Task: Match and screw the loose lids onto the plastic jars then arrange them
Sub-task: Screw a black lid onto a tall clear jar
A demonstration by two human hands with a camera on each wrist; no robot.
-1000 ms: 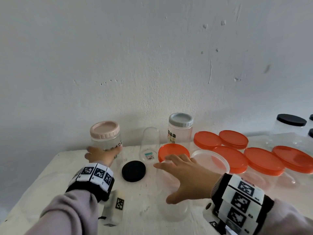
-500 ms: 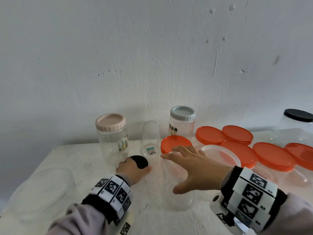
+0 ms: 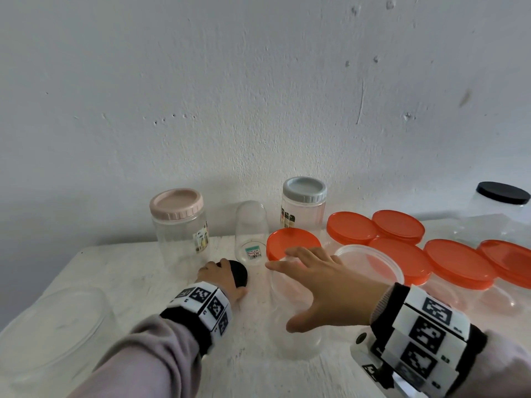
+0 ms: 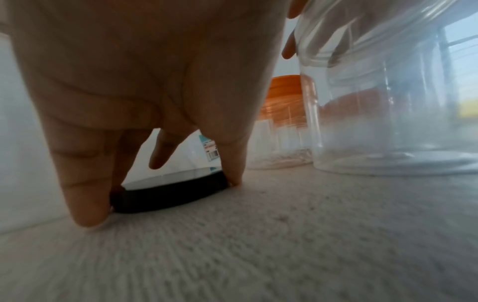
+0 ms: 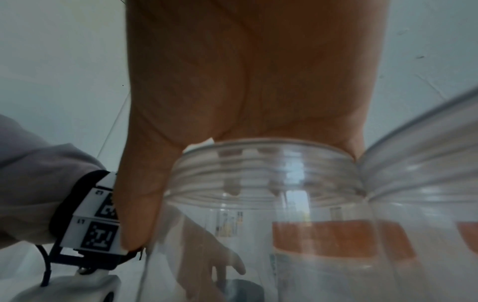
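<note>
The left hand [image 4: 145, 85] pinches one flat black lid [image 4: 168, 194] by its rim, thumb on one side and fingers on the other; the lid lies on the white table [image 3: 143, 271]. The right hand [image 3: 324, 285] rests spread, fingers straight, on the open mouth of a clear lidless jar [image 5: 258, 235] just beside the lid. Behind stand a pink-lidded jar [image 3: 179, 225], a grey-lidded jar [image 3: 304, 208] and six orange lids [image 3: 457, 262].
</note>
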